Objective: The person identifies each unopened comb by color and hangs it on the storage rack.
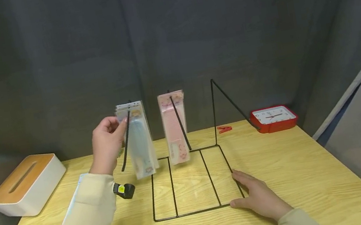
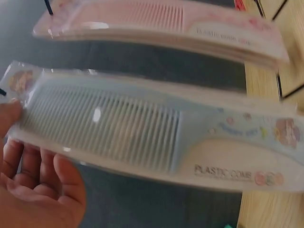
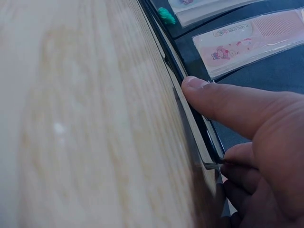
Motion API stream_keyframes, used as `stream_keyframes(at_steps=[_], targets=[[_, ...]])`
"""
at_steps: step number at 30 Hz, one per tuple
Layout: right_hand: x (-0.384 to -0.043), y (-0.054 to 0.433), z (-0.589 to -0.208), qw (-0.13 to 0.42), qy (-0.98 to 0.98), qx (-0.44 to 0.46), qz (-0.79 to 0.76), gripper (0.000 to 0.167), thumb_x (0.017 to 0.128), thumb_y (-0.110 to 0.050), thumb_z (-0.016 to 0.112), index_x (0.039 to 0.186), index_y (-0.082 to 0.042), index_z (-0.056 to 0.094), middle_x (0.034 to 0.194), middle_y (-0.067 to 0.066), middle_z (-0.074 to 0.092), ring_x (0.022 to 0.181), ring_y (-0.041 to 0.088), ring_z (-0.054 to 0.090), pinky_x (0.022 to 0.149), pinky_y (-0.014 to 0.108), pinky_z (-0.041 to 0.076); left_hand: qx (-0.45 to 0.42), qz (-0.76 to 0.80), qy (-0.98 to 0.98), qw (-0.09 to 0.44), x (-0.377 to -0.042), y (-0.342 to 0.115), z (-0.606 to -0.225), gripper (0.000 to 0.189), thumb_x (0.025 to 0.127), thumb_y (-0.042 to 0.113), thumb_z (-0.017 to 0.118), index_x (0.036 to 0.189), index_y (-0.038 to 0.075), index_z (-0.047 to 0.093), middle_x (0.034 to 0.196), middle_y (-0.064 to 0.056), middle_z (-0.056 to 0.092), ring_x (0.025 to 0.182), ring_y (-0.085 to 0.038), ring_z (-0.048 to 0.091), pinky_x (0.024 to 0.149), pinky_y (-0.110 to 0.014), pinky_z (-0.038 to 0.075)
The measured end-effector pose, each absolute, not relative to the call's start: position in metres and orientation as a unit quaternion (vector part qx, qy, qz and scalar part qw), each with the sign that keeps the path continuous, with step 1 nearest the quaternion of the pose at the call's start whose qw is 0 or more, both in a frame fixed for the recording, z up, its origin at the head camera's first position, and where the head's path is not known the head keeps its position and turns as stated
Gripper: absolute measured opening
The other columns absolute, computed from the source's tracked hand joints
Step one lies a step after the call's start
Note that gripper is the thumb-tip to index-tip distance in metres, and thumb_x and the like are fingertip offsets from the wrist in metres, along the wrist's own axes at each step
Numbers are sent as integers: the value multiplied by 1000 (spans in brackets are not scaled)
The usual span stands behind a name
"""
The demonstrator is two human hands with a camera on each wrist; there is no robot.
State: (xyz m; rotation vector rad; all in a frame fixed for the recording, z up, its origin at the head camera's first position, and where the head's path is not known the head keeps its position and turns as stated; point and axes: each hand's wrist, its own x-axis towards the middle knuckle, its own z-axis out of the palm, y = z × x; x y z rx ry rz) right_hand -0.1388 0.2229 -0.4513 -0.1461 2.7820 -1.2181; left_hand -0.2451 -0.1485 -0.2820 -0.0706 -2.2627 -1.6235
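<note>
My left hand (image 1: pixel 105 146) pinches the top end of a blue plastic comb (image 1: pixel 139 142) in a clear packet, thumb in front and fingers behind. This packet (image 2: pixel 142 130) hangs on the left prong of a black wire rack (image 1: pixel 199 211), with more packets behind it. Pink packaged combs (image 1: pixel 174 125) hang from the middle prong. My right hand (image 1: pixel 259 196) rests at the rack's front right corner. Its thumb (image 3: pixel 213 97) lies on the front bar and its fingers reach along the side bar; in the right wrist view the other fingers are partly hidden.
A white tissue box (image 1: pixel 23 192) with a wooden lid stands at the left. A red clock (image 1: pixel 275 118) lies at the back right, near the rack's right prong (image 1: pixel 234 104). Close by is a red clip (image 1: pixel 224 128). A pale flat item (image 1: pixel 76 194) lies partly under my left forearm.
</note>
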Motion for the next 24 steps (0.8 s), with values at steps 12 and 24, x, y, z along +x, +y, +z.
stream_keyframes(at_steps=[12, 24], targets=[[-138, 223, -450, 53, 915, -51, -398, 97, 77, -45, 85, 152, -3, 41, 161, 13, 34, 147, 40, 26, 114, 60, 26, 10, -559, -820, 123, -259, -207, -339, 46, 98, 47, 62, 122, 8, 60, 115, -6, 61, 102, -20, 56, 80, -27, 48], [-138, 222, -449, 55, 913, -46, -401, 98, 77, -46, 86, 154, -5, 40, 162, 11, 32, 147, 39, 26, 113, 60, 28, 148, -476, -862, 89, -263, -313, -449, 63, 101, 38, 56, 149, -1, 40, 154, -28, 33, 126, -45, 46, 93, -54, 44]])
